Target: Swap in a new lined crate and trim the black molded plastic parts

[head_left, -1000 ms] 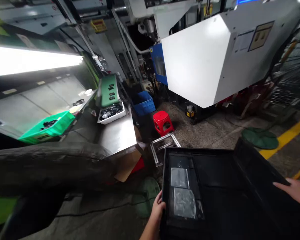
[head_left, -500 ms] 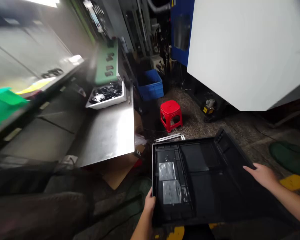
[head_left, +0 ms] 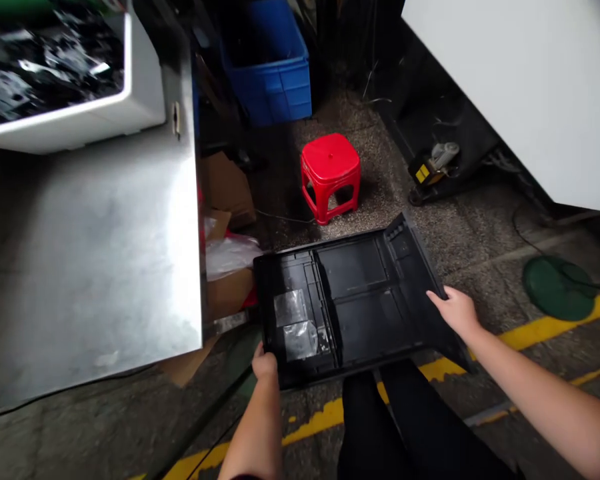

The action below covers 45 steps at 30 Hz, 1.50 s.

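A large black plastic panel [head_left: 363,293] with a raised right side is held out in front of my legs, its ribbed inner face upward. My left hand [head_left: 265,365] grips its left edge near the lower corner. Around the raised right edge my right hand [head_left: 457,310] is closed, thumb on top and fingers hidden beneath. Two clear plastic pieces [head_left: 300,339], perhaps small bags, lie in the panel's left section.
To the left is a metal table [head_left: 105,247] bearing a white foam box [head_left: 145,87] of dark parts. Ahead stand a red stool [head_left: 331,160] and a blue crate [head_left: 280,87]. Cardboard [head_left: 227,183] lies beside the table. A white machine cover [head_left: 540,87] overhangs at upper right.
My view has tilted down and come closer to the table and stool. The panel has shifted left and upward in view, with both hands still on it.
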Each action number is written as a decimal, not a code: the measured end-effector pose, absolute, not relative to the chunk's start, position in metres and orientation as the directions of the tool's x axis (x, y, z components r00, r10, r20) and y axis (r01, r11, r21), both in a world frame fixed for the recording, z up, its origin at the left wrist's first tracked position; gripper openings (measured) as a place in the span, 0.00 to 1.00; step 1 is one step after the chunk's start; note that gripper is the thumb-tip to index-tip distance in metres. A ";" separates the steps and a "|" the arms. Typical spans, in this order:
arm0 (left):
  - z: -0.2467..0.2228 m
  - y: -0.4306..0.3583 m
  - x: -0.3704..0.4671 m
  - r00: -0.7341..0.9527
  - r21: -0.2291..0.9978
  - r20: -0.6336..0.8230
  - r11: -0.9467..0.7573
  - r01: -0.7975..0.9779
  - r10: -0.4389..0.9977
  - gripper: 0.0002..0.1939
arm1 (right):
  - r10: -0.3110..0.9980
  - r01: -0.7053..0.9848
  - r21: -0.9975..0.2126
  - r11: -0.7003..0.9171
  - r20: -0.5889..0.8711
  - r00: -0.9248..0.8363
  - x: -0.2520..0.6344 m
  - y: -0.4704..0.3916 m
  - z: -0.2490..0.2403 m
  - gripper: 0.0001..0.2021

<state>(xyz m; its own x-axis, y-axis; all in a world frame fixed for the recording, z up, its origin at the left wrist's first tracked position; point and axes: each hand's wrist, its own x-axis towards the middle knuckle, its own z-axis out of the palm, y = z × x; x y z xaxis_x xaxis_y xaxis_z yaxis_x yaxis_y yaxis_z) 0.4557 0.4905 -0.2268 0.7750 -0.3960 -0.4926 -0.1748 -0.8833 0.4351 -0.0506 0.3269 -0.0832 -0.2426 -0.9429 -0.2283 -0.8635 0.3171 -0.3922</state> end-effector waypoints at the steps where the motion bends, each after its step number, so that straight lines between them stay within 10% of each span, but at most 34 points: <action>1: -0.226 0.484 0.447 0.789 0.395 -0.478 -0.897 -0.200 -0.386 0.24 | -0.939 -0.864 -0.387 0.320 -0.248 -0.237 -0.051 0.322 -0.086 0.21; 13: -0.255 0.402 0.264 0.650 0.113 -0.531 -0.806 -0.581 -0.543 0.63 | -0.908 -0.860 -0.446 0.249 -0.416 -0.047 -0.049 0.312 -0.101 0.20; 22: -0.230 0.408 0.271 0.644 0.123 -0.493 -0.779 -0.615 -0.586 0.50 | -0.890 -0.833 -0.489 0.258 -0.456 -0.009 -0.088 0.297 -0.093 0.21; 28: -0.146 0.470 0.348 0.592 0.380 -0.325 -0.675 -0.632 -0.738 0.30 | -0.876 -0.808 -0.560 0.184 -0.467 0.125 -0.115 0.280 -0.088 0.23; 32: -0.106 0.529 0.457 0.853 0.202 -0.254 -0.888 -0.413 -0.455 0.26 | -0.887 -0.787 -0.594 0.165 -0.438 0.144 -0.113 0.280 -0.089 0.24; 45: -0.095 0.510 0.430 0.792 0.124 -0.048 -0.790 -0.600 -0.609 0.30 | -0.888 -0.834 -0.541 0.107 -0.429 0.165 -0.118 0.282 -0.097 0.23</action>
<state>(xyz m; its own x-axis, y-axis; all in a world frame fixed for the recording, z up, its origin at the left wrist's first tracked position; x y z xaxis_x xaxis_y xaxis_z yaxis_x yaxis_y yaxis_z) 0.4299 0.5095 -0.0950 0.7920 -0.6087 -0.0476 -0.6000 -0.7903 0.1240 -0.1185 0.2816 -0.0966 0.1647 -0.8882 -0.4290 -0.8340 0.1068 -0.5414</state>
